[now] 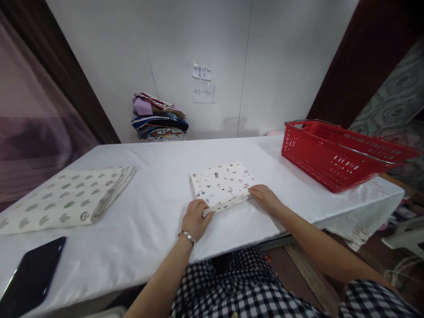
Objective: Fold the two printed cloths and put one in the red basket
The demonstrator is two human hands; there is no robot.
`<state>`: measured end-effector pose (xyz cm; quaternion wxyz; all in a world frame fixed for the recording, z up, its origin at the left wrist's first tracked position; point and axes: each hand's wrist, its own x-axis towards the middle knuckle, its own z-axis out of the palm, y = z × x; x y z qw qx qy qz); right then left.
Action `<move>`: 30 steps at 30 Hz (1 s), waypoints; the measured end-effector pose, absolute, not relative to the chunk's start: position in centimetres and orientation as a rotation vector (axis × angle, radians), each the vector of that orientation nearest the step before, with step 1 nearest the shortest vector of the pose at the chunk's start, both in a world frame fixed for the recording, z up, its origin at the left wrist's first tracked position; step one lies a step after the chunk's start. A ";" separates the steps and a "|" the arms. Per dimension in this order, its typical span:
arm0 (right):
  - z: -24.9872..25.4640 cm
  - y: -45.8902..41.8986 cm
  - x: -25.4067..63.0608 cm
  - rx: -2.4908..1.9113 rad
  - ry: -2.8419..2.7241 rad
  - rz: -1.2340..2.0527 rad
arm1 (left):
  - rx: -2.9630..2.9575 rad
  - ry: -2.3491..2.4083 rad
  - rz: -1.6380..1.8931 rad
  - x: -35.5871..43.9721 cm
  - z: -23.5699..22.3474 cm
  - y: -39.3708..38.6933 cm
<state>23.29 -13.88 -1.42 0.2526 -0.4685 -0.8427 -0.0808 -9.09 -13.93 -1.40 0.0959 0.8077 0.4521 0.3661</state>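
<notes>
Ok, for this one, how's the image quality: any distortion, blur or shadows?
Head view: the red basket looks stretched and soft toward the right edge; head view: a faint shadow lies low on the white wall; head view: the left hand, right hand and patterned cloth look fairly clear.

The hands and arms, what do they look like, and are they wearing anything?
The left hand and right hand are ungloved. The left one has a silvery bracelet at its wrist; the right shows none. A black-and-white checked sleeve shows on the right arm.
</notes>
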 end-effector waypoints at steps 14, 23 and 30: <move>0.2 -13.6 21.9 -1.329 -2.166 -0.115 | 2.467 1.312 1.107 -9.1 -1.4 -14.2; -2.2 -12.9 21.4 -1.545 -2.203 -0.159 | 2.394 1.395 1.097 -9.2 -0.8 -15.0; -0.5 -12.8 20.5 -1.564 -2.226 -0.058 | 2.308 1.395 1.117 -9.0 -0.9 -15.0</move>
